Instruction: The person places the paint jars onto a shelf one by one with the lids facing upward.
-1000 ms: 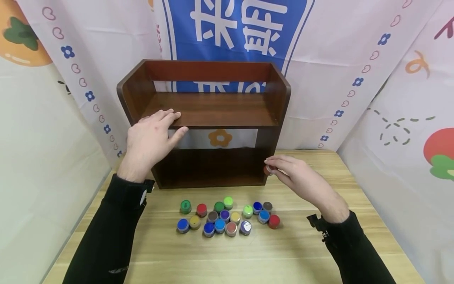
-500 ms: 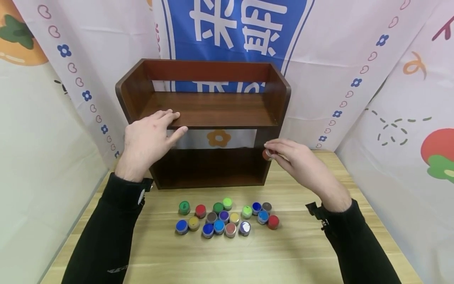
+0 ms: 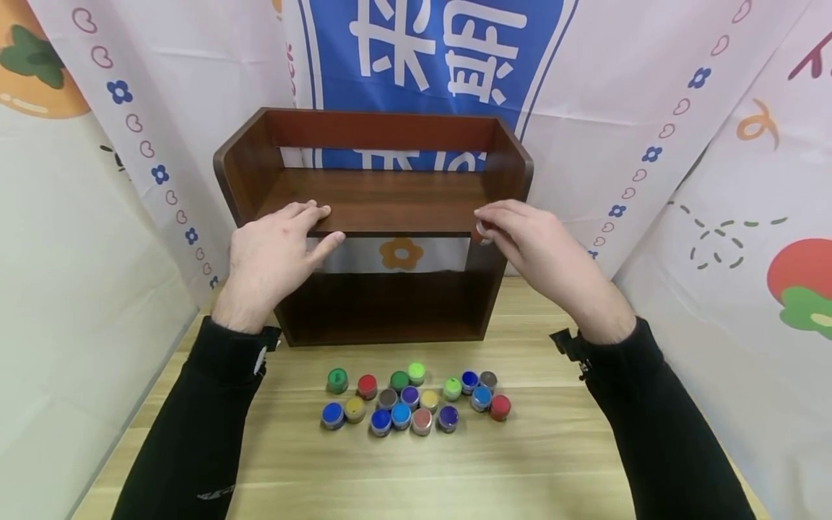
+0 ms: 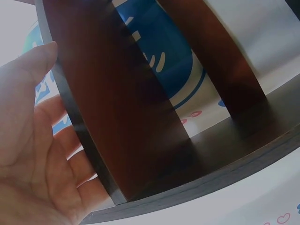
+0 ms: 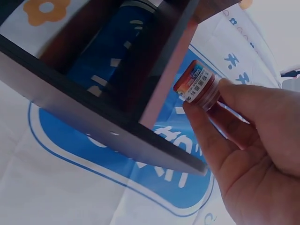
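Note:
My right hand [image 3: 539,249] pinches a small round paint jar [image 5: 199,84] with a reddish-brown top and a printed label. Thumb and fingertips hold it at the front right corner of the upper board of a dark brown two-tier shelf [image 3: 390,195]. In the right wrist view the jar is beside that board, tilted. My left hand [image 3: 269,260] rests on the left front of the same board, fingers extended over its top and thumb along the front edge. From the left wrist view, the fingers [image 4: 70,145] lie on the far side of the board.
Several small paint jars [image 3: 401,415] with blue, green, red, yellow, grey and purple lids stand in loose clusters on the wooden table [image 3: 390,477] before the shelf. Printed cloth [image 3: 572,87] hangs behind it and along both sides.
My right hand has risen with the jar from beside the lower tier to the upper board's edge. The left hand stays in place on the shelf.

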The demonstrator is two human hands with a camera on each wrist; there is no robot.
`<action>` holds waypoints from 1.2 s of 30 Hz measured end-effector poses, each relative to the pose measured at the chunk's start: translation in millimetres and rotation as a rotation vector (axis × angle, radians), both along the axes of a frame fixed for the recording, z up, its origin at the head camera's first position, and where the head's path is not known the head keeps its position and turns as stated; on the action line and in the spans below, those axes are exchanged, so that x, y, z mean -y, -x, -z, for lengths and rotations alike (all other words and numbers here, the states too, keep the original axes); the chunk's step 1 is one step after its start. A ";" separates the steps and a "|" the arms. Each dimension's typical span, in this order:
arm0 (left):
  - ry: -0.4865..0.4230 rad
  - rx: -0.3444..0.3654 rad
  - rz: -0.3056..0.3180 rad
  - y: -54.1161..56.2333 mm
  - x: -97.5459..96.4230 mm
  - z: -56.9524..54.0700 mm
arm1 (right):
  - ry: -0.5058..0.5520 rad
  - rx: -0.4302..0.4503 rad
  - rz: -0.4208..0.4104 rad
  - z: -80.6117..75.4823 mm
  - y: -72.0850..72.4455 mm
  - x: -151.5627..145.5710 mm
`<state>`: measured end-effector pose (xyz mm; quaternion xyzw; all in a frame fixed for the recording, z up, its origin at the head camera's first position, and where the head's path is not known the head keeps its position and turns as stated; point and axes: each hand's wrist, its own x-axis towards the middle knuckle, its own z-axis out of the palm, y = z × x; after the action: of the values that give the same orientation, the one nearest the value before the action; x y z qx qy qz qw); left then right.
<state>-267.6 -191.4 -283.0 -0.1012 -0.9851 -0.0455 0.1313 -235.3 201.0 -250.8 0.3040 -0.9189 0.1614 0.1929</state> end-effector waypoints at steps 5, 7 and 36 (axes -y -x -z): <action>0.000 -0.004 0.002 -0.2 0.1 0.5 | -0.029 0.025 0.066 -18.3 8.5 11.8; -0.003 -0.001 0.003 -0.2 0.2 1.2 | -0.036 0.036 0.088 -22.9 13.9 16.2; -0.003 -0.010 0.004 0.7 0.1 5.1 | -0.181 0.271 0.379 -40.3 60.5 58.3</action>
<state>-268.3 -191.5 -288.1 -0.1029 -0.9842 -0.0465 0.1365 -295.9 142.7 -210.5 0.1180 -0.9876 0.0788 0.0666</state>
